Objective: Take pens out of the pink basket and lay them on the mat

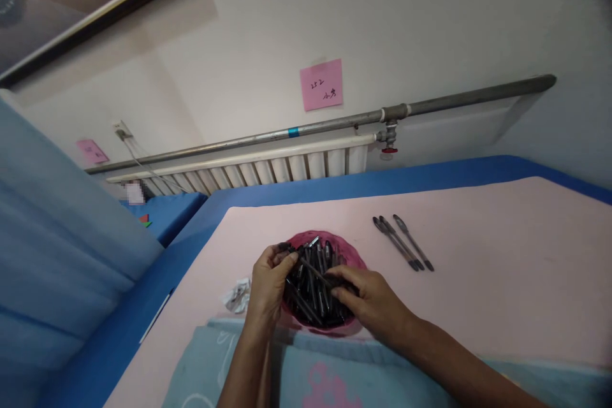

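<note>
A round pink basket full of dark pens stands on the pink table cover. Above it, a slim dark pen slants between my two hands. My left hand pinches its upper left end with thumb and fingers. At the lower right end, the fingers of my right hand close around it; that tip is hidden. To the right of the basket, three capped pens lie side by side on the cover, one slightly apart from the other two.
A crumpled silvery wrapper lies left of the basket. Light blue cloth covers the near edge. A white stick-like object rests on the blue border at left. Behind the table are a radiator and a pipe.
</note>
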`<move>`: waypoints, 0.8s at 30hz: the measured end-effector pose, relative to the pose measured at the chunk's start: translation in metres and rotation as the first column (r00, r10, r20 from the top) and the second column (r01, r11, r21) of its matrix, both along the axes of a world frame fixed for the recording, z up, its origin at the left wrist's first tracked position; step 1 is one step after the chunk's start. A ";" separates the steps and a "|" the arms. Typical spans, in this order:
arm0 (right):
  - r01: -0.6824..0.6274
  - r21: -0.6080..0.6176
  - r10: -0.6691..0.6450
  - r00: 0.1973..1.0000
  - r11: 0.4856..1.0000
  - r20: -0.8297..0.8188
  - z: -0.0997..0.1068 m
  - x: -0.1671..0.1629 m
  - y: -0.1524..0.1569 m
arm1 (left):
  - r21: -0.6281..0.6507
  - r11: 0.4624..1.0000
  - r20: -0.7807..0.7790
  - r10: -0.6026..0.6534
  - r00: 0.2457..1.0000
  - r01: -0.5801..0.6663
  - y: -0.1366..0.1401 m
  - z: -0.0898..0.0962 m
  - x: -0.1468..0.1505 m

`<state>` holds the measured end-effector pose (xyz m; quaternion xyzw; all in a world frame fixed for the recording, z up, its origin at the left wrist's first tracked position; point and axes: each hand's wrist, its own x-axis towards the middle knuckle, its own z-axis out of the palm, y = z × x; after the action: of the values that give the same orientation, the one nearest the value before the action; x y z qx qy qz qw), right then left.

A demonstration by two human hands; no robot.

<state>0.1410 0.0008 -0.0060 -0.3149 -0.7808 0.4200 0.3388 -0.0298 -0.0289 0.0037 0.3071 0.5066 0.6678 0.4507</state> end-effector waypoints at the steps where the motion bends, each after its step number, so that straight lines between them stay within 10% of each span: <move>1: 0.006 0.006 -0.006 1.000 1.000 -0.004 0.000 -0.001 0.000 | 0.005 1.000 0.000 0.003 1.000 -0.003 0.000 0.001 0.000; 10: 0.367 0.079 -0.354 0.925 0.927 -0.141 -0.006 0.007 0.018 | 0.023 0.929 -0.368 0.352 0.861 -0.370 -0.004 0.000 -0.034; 24: 0.390 0.052 -0.383 0.917 0.919 -0.116 -0.013 0.012 0.027 | -0.062 0.942 -0.646 0.215 0.733 -0.331 -0.001 -0.013 -0.030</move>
<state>0.1531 0.0276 -0.0187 -0.4279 -0.6996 0.3312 0.4666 -0.0597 -0.0294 -0.0091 0.3946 0.7232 0.5386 0.1765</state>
